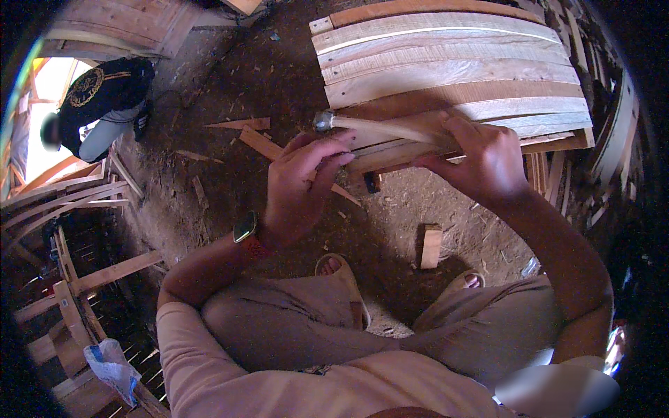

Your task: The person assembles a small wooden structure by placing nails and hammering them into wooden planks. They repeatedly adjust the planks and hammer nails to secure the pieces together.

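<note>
My right hand (489, 161) is closed around the wooden handle of a hammer (390, 128). The hammer lies level over the near side of a slatted wooden panel (446, 72), its metal head pointing left. At the panel's near left corner is my left hand (306, 171), fingers curled and drawn together beside the hammer head. Whatever sits between those fingers is too small or hidden to make out. Pale and reddish boards run side by side across the panel, with small dark nail marks near their left ends.
A short wood block (431, 246) lies on the dirt floor between my sandalled feet. Thin wood offcuts (259, 143) are scattered left of the panel. Another person (104, 104) bends over at the far left. Timber frames (77, 299) stand at lower left, and planks (617, 132) lean at right.
</note>
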Action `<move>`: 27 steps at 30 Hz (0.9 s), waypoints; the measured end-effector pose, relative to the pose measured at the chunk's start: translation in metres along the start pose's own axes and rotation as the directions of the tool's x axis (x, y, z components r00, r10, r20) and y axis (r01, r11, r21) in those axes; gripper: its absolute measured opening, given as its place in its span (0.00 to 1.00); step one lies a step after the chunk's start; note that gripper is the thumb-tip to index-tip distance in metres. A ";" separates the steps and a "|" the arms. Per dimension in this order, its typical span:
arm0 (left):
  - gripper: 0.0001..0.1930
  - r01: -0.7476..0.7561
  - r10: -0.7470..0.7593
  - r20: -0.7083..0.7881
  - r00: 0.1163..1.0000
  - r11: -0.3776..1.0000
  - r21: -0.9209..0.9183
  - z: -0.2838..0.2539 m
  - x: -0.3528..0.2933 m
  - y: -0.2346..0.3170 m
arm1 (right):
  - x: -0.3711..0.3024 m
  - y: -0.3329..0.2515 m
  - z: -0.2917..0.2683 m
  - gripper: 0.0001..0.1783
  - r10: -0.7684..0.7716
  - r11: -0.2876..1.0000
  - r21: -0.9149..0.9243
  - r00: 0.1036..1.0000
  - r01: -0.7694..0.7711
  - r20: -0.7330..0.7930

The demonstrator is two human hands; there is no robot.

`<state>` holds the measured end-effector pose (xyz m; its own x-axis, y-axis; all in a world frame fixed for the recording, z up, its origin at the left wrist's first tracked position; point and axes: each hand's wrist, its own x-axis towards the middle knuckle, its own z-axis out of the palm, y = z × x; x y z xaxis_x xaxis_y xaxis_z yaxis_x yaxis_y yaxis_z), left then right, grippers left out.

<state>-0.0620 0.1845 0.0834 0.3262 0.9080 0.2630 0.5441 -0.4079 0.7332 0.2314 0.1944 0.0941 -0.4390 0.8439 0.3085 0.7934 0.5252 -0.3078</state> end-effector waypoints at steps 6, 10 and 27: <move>0.08 -0.077 0.076 0.024 0.997 0.997 0.023 0.002 0.002 0.003 | 0.000 0.001 0.000 0.35 0.017 1.000 0.005 0.999 -0.017 0.029; 0.08 -0.095 0.094 0.037 0.995 0.995 0.030 -0.001 0.003 0.001 | 0.002 -0.003 -0.002 0.35 0.007 1.000 0.017 1.000 -0.007 0.020; 0.05 -0.202 0.199 0.052 0.979 0.977 0.069 -0.001 0.003 0.009 | -0.001 -0.002 -0.002 0.32 0.101 0.995 -0.009 0.991 -0.100 0.083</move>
<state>-0.0572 0.1838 0.0918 0.4672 0.8026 0.3708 0.5192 -0.5885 0.6197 0.2315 0.1920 0.0965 -0.3902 0.8986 0.2005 0.8371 0.4369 -0.3292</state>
